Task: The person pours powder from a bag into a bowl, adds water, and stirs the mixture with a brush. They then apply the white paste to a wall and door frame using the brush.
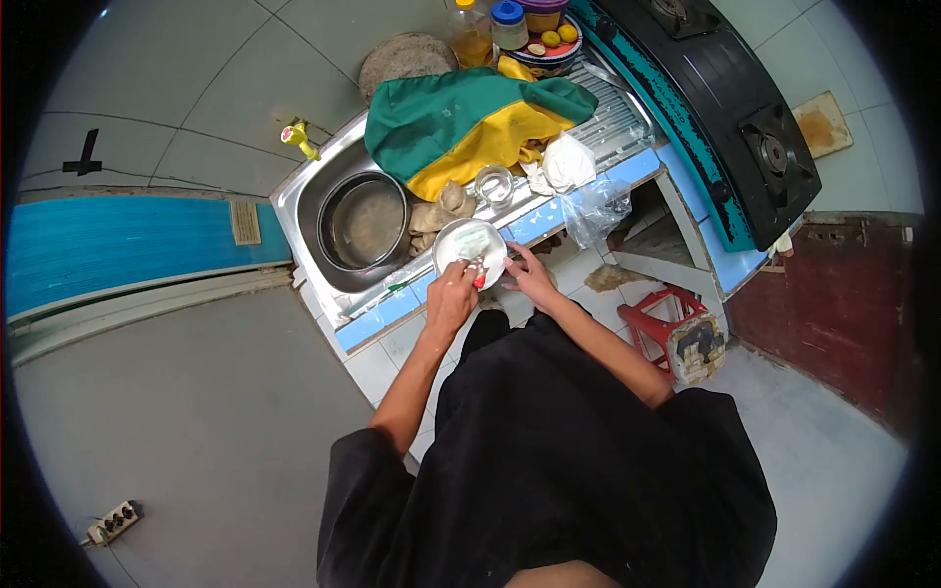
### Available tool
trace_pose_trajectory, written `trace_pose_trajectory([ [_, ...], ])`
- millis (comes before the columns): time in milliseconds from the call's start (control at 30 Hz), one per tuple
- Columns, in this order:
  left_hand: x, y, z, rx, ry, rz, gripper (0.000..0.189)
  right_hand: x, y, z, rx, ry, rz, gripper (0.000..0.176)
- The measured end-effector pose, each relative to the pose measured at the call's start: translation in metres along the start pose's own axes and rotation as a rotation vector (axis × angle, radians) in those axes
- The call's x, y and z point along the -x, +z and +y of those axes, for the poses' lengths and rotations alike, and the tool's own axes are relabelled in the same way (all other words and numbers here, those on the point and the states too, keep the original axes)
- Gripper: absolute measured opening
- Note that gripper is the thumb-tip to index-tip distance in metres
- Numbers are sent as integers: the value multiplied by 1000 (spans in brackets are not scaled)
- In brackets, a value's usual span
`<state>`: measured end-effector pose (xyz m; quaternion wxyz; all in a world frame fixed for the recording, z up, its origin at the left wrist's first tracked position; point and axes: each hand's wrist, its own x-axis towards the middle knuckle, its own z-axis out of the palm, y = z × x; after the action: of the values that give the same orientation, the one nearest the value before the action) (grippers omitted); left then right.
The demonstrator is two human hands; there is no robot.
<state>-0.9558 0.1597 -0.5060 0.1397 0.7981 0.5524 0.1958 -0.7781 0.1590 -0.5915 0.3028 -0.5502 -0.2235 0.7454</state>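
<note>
In front of my body, at the counter edge, is a white bowl with pale greenish-white stuff inside. My left hand is closed at its near left side, fingers pinched over the rim around a small tool with a red part; its exact kind is too small to make out. On the right side of the bowl, my right hand grips the rim, its thumb and fingers partly hidden. Just beyond the bowl stand a clear glass jar and some brownish, lumpy cloth-like items.
A steel sink at left holds a dark round pot, below a yellow tap. Green-and-yellow cloth covers the drainboard. A plastic bag hangs over the edge. Right are a gas stove and a red stool.
</note>
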Motion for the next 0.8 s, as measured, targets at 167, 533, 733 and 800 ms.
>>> trace_pose_trajectory([
  [167,-2,3,-12,-101,46,-106,39,-5,4,4,4,-1,9,48],
  [533,16,5,15,-54,-186,162,13,-9,5,10,-44,-19,28,49],
  [733,5,9,31,126,-307,219,11,-11,3,13,-50,-9,22,48],
  [800,-1,7,27,168,-329,285,12,-10,3,11,-48,2,20,48],
])
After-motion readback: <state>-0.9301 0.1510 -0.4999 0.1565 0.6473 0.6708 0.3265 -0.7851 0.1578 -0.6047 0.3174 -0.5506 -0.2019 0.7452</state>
